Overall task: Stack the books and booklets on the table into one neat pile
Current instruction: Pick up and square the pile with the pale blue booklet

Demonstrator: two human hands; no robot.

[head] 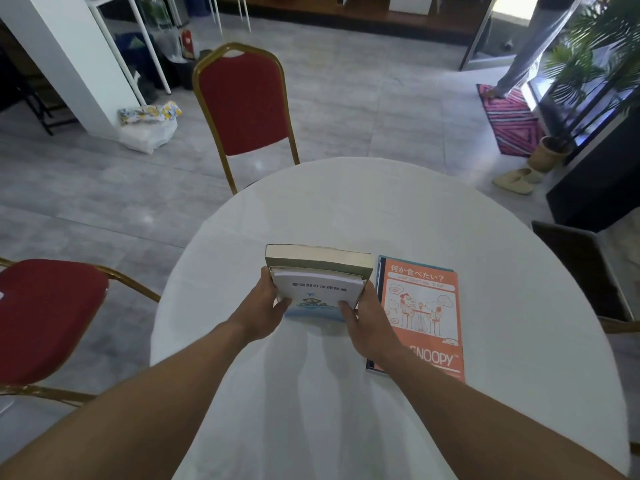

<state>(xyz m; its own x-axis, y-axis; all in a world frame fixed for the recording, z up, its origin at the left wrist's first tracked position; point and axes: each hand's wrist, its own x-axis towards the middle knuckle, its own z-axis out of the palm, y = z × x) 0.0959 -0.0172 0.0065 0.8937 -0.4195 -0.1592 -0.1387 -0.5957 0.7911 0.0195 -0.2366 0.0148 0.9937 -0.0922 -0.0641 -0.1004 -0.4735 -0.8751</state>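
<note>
There is a single view, from a camera worn on the person's head. It looks forward and steeply down over a round white counter [381,209], whose near edge runs off the bottom of the frame. Both forearms enter from the bottom corners and converge toward the middle, so the lens sits just above and behind them, close to the work. The wide angle bends the scene: the counter rim bulges and the floor lines curve. Beyond the far rim the view takes in a red chair [242,105] facing the camera, grey floor tiles, and a striped rug [509,123] at upper right. A second red chair [48,317] sits at the left edge.
</note>
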